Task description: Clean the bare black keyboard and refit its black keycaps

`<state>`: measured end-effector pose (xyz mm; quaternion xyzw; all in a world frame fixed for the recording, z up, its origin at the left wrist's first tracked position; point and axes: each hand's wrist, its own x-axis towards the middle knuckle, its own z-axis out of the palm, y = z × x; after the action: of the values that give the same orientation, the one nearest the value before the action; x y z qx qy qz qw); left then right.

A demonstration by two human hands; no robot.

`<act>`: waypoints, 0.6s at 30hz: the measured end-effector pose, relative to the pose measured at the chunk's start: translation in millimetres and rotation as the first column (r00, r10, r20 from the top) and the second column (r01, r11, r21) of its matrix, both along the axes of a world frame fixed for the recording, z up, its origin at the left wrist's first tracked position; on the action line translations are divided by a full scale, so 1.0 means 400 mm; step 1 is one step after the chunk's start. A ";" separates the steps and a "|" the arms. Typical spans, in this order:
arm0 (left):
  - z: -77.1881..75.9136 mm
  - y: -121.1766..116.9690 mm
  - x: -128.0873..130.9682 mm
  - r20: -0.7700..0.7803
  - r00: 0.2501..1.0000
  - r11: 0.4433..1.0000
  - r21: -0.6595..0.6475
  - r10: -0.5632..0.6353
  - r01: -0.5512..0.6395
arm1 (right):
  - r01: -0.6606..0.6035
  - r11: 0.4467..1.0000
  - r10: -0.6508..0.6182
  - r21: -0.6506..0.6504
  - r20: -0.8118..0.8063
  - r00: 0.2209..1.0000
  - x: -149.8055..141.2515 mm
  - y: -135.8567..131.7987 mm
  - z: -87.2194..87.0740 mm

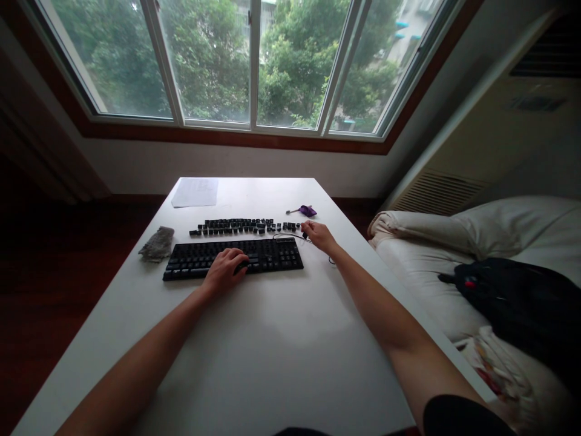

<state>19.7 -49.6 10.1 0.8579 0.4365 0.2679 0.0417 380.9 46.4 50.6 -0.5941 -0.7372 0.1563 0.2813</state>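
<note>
My left hand [224, 268] is resting on the black keyboard [267, 254] on the tabletop [254, 351], can't tell its grip from here; my right hand [320, 236] is bunching up beside the loose keycaps [233, 230], pinch unclear too.

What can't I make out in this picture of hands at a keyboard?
All in the head view:
Keys of the keyboard under the left hand: hidden by that hand.
How the right hand holds or touches the small dark piece: too small.
Markings on the loose keycaps: too small.
Any writing on the paper: too faint.
The dark bundle's far end: cut off by the right edge.
</note>
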 end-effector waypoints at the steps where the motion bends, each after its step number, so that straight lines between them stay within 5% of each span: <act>1: 0.000 0.000 0.000 -0.002 1.000 1.000 -0.001 0.001 -0.001 | -0.014 1.000 0.014 -0.008 0.015 1.000 -0.003 -0.005 -0.006; 14: 0.004 0.000 0.002 -0.007 1.000 1.000 -0.001 -0.004 0.004 | -0.060 0.981 0.086 -0.182 0.138 0.987 -0.029 -0.037 -0.072; 18: 0.004 0.000 0.002 -0.004 1.000 1.000 0.000 -0.004 0.004 | 0.021 0.988 0.022 -0.155 0.271 0.962 -0.055 -0.045 -0.071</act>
<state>20.3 -49.6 11.6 0.8594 0.4347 0.2659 0.0415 359.0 28.2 22.1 -0.6298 -0.7546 0.1306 0.1301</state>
